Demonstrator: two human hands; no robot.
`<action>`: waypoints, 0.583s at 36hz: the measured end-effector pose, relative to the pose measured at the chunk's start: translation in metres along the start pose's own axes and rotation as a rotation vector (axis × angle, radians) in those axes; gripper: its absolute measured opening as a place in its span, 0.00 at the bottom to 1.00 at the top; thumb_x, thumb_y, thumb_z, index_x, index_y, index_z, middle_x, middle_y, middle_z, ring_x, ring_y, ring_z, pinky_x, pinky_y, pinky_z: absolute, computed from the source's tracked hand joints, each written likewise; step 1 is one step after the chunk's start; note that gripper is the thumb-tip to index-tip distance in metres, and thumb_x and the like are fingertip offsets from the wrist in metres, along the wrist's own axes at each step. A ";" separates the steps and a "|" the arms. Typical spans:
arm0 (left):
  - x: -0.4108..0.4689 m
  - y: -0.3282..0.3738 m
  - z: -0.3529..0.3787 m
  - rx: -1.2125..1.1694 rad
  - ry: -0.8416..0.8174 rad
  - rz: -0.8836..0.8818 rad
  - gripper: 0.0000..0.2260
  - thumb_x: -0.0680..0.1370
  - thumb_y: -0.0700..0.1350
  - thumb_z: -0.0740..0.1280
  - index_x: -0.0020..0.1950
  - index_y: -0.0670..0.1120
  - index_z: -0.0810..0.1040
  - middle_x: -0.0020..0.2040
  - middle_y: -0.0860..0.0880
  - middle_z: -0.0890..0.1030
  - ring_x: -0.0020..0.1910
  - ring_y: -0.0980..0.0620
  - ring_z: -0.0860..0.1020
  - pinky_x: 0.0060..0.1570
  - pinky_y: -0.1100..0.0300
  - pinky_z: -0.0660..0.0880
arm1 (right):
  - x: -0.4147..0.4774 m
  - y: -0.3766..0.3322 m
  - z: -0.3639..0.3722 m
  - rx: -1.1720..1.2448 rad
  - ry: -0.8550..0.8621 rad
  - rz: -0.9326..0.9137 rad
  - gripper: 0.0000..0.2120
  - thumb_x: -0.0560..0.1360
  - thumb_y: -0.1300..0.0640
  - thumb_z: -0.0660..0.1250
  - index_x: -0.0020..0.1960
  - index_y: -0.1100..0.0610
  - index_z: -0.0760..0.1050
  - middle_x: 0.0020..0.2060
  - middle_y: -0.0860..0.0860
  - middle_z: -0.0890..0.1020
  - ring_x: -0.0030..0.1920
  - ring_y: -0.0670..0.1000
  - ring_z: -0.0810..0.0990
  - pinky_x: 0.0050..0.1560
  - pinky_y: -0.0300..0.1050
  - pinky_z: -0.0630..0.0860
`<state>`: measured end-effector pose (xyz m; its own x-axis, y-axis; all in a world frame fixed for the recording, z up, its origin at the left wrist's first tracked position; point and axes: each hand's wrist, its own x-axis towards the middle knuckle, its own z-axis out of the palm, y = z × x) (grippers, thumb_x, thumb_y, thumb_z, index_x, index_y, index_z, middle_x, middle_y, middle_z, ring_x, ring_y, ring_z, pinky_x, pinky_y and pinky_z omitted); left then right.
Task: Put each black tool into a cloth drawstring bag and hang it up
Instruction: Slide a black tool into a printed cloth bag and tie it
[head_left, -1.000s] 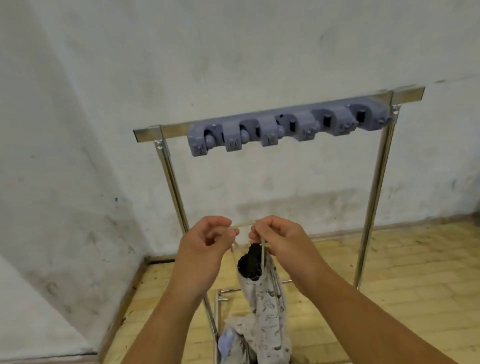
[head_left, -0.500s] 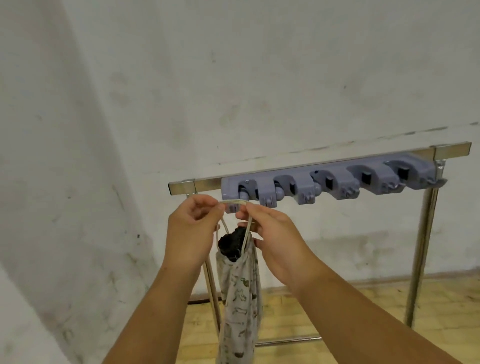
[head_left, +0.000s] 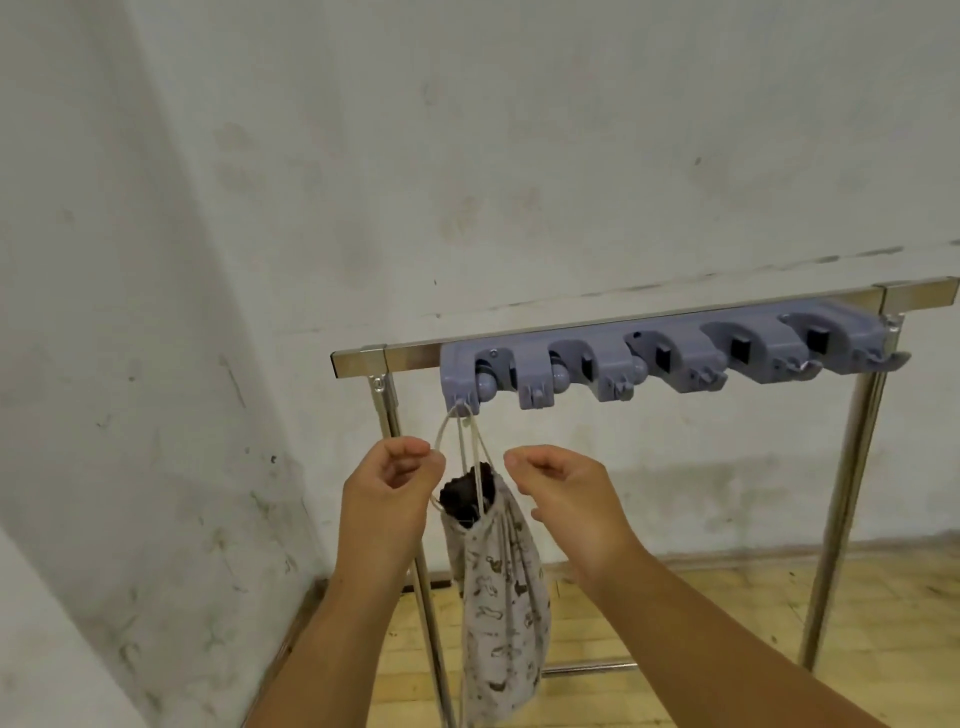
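Observation:
A pale printed cloth drawstring bag (head_left: 501, 587) hangs by its cord (head_left: 460, 434) from the leftmost hook of the grey plastic holder (head_left: 660, 358) on the metal rack. A black tool (head_left: 465, 493) pokes out of the bag's open mouth. My left hand (head_left: 387, 493) is just left of the bag, its fingertips pinching the cord's left strand, which bows out towards it. My right hand (head_left: 563, 493) hovers just right of the bag, fingers loosely curled and apart, holding nothing and clear of the cord.
The holder's other clamps and hooks (head_left: 748, 358) to the right carry nothing. The rack's steel bar (head_left: 384, 358) and legs (head_left: 841, 499) stand close to a stained white wall (head_left: 467, 182). Wooden floor (head_left: 675, 623) lies below.
The bag's cord went onto the leftmost hook and the bag now hangs there. My right hand let go and drew back to the right; both hands dropped below the holder.

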<state>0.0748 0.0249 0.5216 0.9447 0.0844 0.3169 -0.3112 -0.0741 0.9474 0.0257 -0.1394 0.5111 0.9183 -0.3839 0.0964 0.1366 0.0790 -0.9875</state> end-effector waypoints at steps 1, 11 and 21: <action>-0.003 -0.004 0.001 0.004 -0.005 -0.006 0.04 0.77 0.43 0.75 0.51 0.49 0.83 0.45 0.50 0.85 0.44 0.57 0.83 0.42 0.69 0.76 | -0.001 0.002 -0.003 0.000 0.003 0.005 0.03 0.78 0.53 0.73 0.49 0.49 0.86 0.43 0.43 0.86 0.47 0.42 0.83 0.50 0.39 0.80; -0.043 -0.049 0.010 0.048 0.030 -0.219 0.14 0.84 0.55 0.62 0.51 0.49 0.83 0.48 0.52 0.85 0.50 0.55 0.82 0.49 0.57 0.77 | -0.018 0.041 -0.034 0.004 0.000 0.082 0.04 0.78 0.56 0.73 0.45 0.53 0.86 0.33 0.43 0.85 0.33 0.38 0.81 0.36 0.34 0.76; -0.088 -0.142 0.029 0.231 -0.002 -0.485 0.08 0.82 0.45 0.69 0.45 0.42 0.81 0.41 0.41 0.83 0.38 0.45 0.78 0.44 0.52 0.77 | -0.036 0.094 -0.076 -0.037 0.051 0.246 0.06 0.78 0.54 0.72 0.44 0.52 0.86 0.37 0.47 0.85 0.38 0.46 0.80 0.38 0.43 0.76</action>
<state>0.0386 -0.0006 0.3573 0.9747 0.1611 -0.1547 0.1913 -0.2443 0.9506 -0.0223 -0.1883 0.4050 0.9022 -0.4035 -0.1525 -0.1026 0.1427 -0.9844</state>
